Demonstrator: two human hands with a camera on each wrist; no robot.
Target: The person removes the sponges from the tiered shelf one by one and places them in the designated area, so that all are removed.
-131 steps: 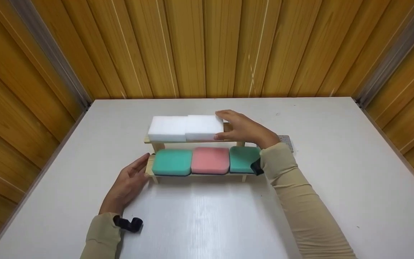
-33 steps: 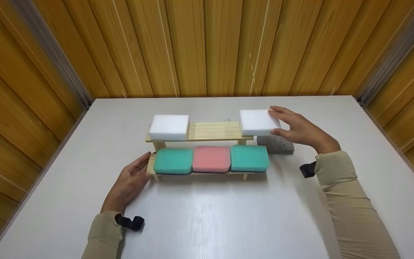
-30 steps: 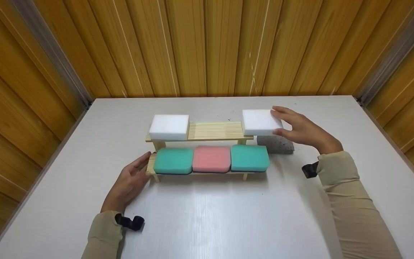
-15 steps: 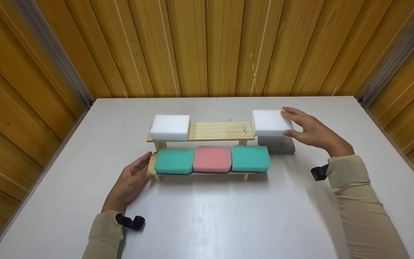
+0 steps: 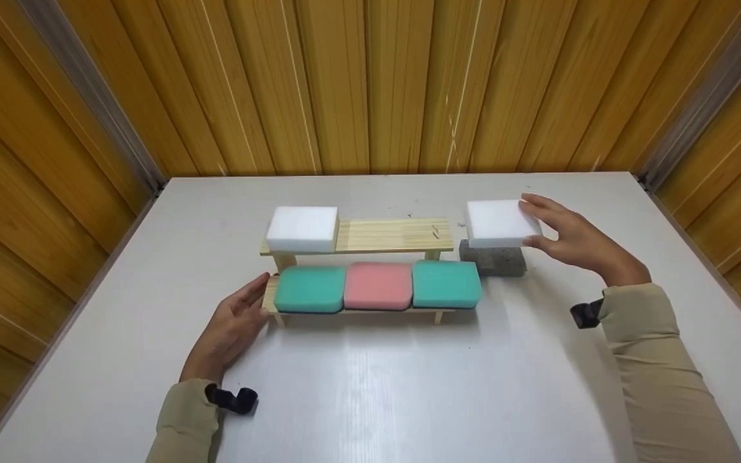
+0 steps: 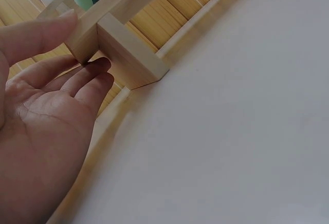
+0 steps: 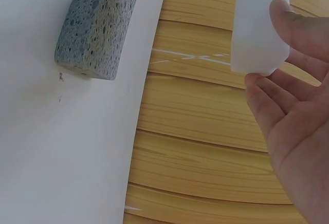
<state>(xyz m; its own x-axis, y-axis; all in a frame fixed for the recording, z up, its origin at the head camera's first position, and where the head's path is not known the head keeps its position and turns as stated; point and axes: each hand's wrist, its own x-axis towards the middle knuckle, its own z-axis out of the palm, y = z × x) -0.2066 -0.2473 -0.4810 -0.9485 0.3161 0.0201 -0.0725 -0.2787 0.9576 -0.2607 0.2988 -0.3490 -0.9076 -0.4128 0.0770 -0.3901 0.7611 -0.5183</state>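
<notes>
Head view alone with both: left grip point(image 5: 232, 325) closed on stand point(image 5: 271, 296), right grip point(image 5: 567, 235) closed on white block point(image 5: 499, 222)

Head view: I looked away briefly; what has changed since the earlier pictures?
The right-hand grip, holding one white block, carried it rightward, clear of the upper wooden shelf. The left-hand grip stayed on the lower wooden shelf; the other white block and three sponges stayed put.

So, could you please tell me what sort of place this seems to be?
Probably a small work booth: a white table enclosed on three sides by wood-patterned panels, with a wooden stand of sponges on it.
</notes>
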